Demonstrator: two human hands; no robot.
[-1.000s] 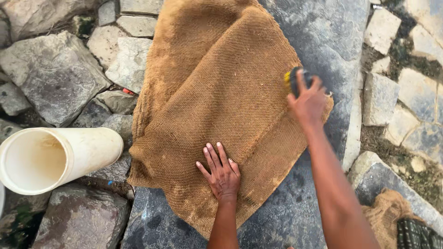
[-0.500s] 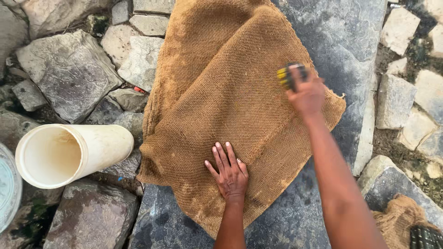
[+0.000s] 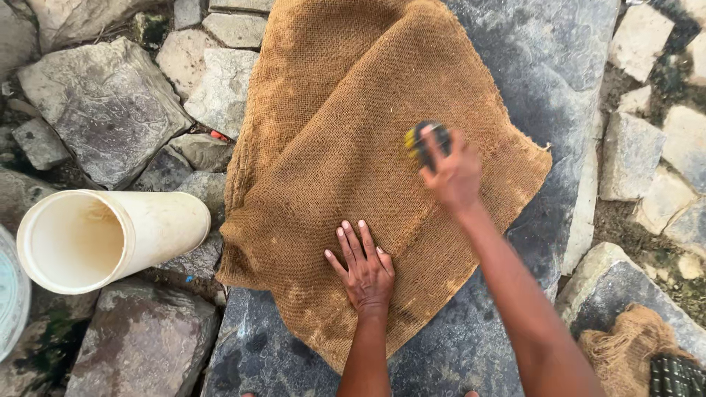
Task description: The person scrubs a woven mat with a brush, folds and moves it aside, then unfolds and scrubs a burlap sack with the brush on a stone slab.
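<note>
A folded brown burlap sack (image 3: 338,147) lies spread over a wet dark stone slab (image 3: 529,66). My left hand (image 3: 364,266) rests flat on the sack's near part, fingers spread, pinning it down. My right hand (image 3: 452,170) is closed around a dark scrub brush with yellow bristles (image 3: 423,140), pressed onto the sack's middle right area. The brush is mostly hidden under my fingers.
A cream plastic bucket (image 3: 103,235) lies on its side to the left, mouth toward me, beside a pale basin rim (image 3: 11,294). Rough grey rocks (image 3: 103,103) surround the slab. Another burlap bundle (image 3: 625,345) and a dark ribbed object (image 3: 676,376) sit at lower right.
My right hand has dragged the brush from the sack's right edge leftward and toward me, onto its middle. My left hand has stayed pressed on the sack.
</note>
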